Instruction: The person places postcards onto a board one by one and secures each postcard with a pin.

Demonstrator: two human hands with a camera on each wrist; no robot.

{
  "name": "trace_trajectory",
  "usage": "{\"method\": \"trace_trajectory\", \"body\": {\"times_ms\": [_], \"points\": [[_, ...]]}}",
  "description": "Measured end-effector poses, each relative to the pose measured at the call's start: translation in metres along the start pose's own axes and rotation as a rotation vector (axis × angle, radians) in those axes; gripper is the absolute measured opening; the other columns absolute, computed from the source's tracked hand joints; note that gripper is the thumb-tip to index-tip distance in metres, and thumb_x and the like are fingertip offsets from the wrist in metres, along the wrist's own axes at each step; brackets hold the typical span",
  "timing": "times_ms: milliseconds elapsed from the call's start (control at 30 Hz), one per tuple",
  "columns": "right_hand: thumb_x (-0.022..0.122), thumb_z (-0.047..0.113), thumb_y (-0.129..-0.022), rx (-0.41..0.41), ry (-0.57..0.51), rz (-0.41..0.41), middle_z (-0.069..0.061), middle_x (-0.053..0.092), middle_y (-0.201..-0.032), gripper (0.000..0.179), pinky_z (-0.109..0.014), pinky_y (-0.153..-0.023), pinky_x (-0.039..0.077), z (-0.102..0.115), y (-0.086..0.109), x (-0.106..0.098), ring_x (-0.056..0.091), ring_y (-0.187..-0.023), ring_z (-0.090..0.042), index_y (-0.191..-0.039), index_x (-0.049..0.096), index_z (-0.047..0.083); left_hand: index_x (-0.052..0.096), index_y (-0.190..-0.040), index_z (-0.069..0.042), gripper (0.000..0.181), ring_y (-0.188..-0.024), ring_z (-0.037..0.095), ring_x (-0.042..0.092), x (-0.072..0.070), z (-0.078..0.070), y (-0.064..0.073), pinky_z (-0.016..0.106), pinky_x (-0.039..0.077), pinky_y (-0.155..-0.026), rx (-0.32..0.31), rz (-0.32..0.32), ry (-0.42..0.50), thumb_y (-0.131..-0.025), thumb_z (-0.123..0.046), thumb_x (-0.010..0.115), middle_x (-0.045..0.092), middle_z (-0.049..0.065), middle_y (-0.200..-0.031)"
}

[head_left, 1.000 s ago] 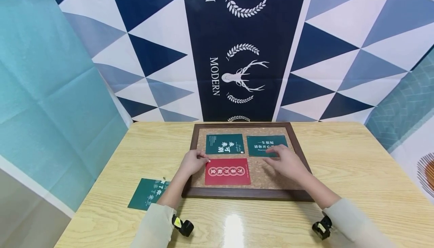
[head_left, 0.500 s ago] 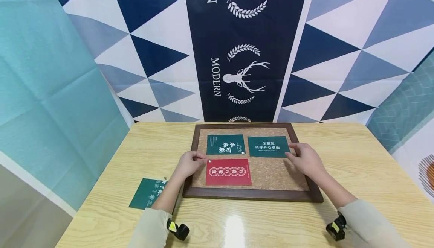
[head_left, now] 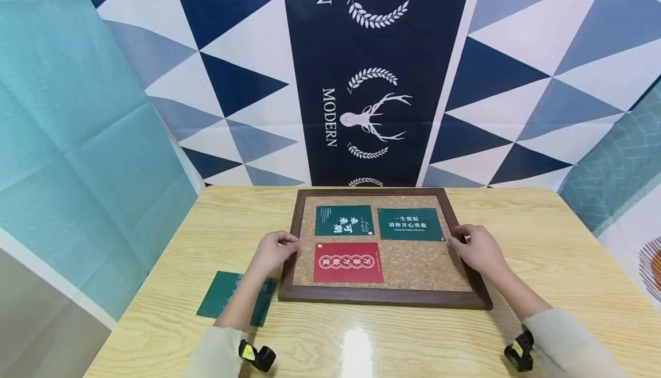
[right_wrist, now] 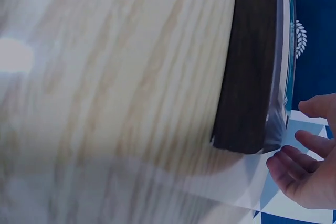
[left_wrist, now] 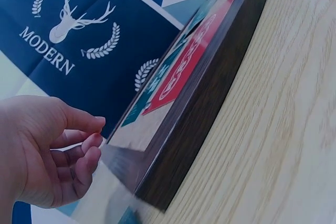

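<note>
A framed corkboard [head_left: 426, 266] lies flat on the table. It bears a left green card [head_left: 330, 220], a right green card [head_left: 410, 225] and a red card [head_left: 348, 263]. A small pale pin [head_left: 319, 245] shows at the red card's upper left corner; another pin [head_left: 443, 239] is at the right green card's lower right corner. My left hand [head_left: 273, 250] hovers by the frame's left side, fingers loosely curled, thumb and forefinger close together; I see nothing held. Beside the frame's right side is my right hand [head_left: 480, 247], fingers relaxed, nothing visible between them.
Another green card [head_left: 219, 295] lies on the table to the left of the board, partly behind my left forearm. A patterned cloth with a deer print [head_left: 361, 119] hangs behind the table [head_left: 413, 338]. Light glares on the front of the tabletop.
My left hand has moved left, from the red card's corner to the frame's left side. My right hand has moved right, off the right green card, uncovering it and its corner pin.
</note>
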State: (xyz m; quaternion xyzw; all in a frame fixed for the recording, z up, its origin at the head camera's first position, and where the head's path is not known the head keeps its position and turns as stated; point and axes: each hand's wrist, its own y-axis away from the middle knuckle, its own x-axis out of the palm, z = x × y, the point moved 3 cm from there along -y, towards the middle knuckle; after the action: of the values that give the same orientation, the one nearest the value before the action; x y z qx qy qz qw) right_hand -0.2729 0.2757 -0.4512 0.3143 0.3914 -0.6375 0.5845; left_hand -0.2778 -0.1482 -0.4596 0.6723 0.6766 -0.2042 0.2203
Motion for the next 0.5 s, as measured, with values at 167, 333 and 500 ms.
{"method": "trace_trajectory", "body": {"times_ms": [167,333,500], "points": [[0.055,0.021,-0.091,-0.004,0.008,0.006,-0.035,0.052,-0.115,0.048,-0.047,-0.07,0.051,-0.004,0.0,0.001,0.056,-0.097,-0.044,-0.123,0.05,-0.015,0.068,-0.093,-0.006,0.013,-0.072,0.017,0.053,-0.009,0.006,0.003,0.025,0.044,-0.057,-0.023,-0.009,-0.011,-0.087,-0.018,0.065,0.062,0.009,-0.089],[0.056,0.02,-0.091,0.004,0.012,0.021,-0.038,0.05,-0.114,0.049,-0.048,-0.069,0.051,-0.006,0.0,0.0,0.056,-0.097,-0.046,-0.123,0.049,-0.017,0.068,-0.094,-0.006,0.014,-0.076,0.017,0.054,-0.018,0.01,0.005,0.025,0.044,-0.059,-0.023,-0.017,-0.008,-0.087,-0.018,0.065,0.063,0.009,-0.091],[0.057,0.017,-0.089,0.018,0.025,0.026,-0.038,0.051,-0.11,0.049,-0.047,-0.068,0.051,-0.009,0.0,0.0,0.056,-0.094,-0.046,-0.121,0.048,-0.019,0.068,-0.096,-0.005,0.015,-0.078,0.017,0.056,-0.027,0.014,0.007,0.025,0.045,-0.061,-0.017,-0.024,-0.029,-0.087,-0.018,0.065,0.063,0.01,-0.095]]}}
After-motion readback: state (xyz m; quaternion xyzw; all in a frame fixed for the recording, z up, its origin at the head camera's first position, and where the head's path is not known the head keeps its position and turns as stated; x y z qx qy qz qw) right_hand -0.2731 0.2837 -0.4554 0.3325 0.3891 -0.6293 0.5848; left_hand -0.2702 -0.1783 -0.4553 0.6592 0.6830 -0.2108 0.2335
